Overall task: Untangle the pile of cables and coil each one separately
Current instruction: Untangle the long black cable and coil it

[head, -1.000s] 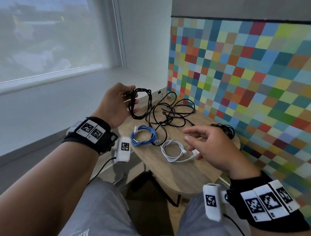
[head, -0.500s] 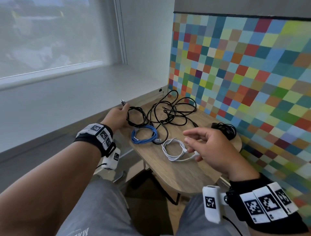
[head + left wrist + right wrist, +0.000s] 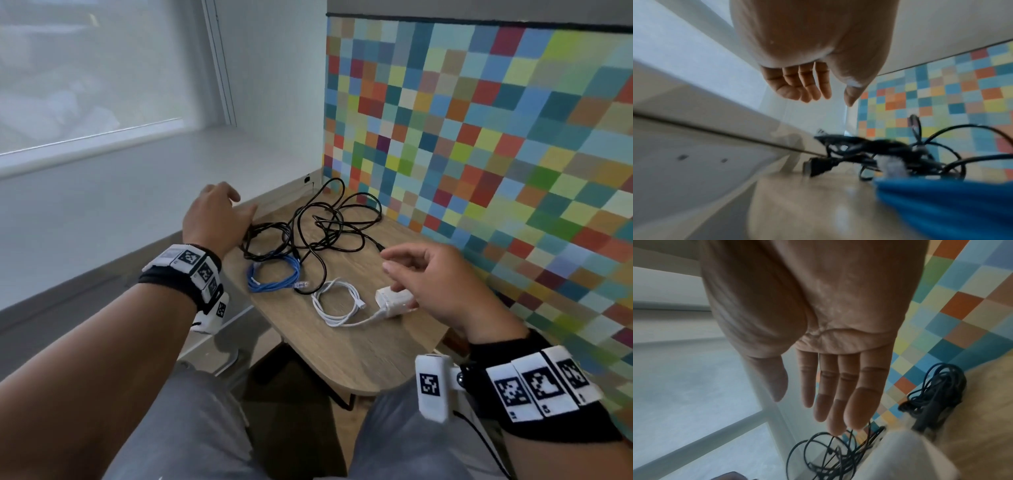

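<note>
A loose black cable tangle (image 3: 337, 219) sprawls at the far end of the wooden table (image 3: 342, 356). A small black coil (image 3: 265, 240) lies at the far left, just beyond a coiled blue cable (image 3: 274, 275). A coiled white cable (image 3: 337, 301) with its white charger (image 3: 394, 301) lies nearer. My left hand (image 3: 239, 205) hovers open just above and left of the small black coil (image 3: 859, 146), fingers (image 3: 807, 87) relaxed, holding nothing. My right hand (image 3: 404, 263) hovers open over the charger. Another black coil (image 3: 937, 391) sits by the wall beyond the right hand (image 3: 828, 394).
A multicoloured checkered wall (image 3: 479, 137) borders the table on the right. A white window ledge (image 3: 137, 192) runs along the left, close to the table's far left edge. My knees in grey shorts (image 3: 191, 428) are under the near edge.
My left hand brought the small black coil down from the air onto the table beyond the blue cable, let go and rose open. My right hand stayed hovering over the charger.
</note>
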`<state>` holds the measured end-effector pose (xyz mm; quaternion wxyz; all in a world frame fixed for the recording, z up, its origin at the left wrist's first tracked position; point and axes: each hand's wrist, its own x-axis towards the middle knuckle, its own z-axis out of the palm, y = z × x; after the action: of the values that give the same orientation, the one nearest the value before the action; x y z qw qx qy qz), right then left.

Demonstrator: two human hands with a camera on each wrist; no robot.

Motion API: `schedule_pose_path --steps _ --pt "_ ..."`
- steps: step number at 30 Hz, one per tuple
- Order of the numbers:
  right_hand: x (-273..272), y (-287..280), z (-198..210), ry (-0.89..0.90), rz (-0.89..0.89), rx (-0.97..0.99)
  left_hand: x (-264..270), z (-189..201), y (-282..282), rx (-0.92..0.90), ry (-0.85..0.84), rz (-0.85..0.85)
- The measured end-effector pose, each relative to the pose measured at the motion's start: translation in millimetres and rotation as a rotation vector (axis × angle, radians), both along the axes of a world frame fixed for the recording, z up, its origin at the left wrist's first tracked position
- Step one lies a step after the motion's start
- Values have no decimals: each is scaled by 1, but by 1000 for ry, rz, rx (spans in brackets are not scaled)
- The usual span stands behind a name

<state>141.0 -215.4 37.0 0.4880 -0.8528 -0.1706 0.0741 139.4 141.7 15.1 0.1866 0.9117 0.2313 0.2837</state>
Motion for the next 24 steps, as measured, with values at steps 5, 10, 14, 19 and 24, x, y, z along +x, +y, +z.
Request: schedule_pose_path --steps 5,10,14,19,24 --pt "24 -15 16 0 -99 18 10 32 -40 -12 -9 -193" --pt "56 -8 34 -22 -114 -1 39 42 -74 -2 270 -374" --pt "77 18 35 53 54 -133 57 38 -84 -37 516 -438" --pt "91 53 27 144 246 -414 64 44 -90 -379 362 -461" --pt "108 71 22 109 208 -356 67 62 -92 -631 160 -476"
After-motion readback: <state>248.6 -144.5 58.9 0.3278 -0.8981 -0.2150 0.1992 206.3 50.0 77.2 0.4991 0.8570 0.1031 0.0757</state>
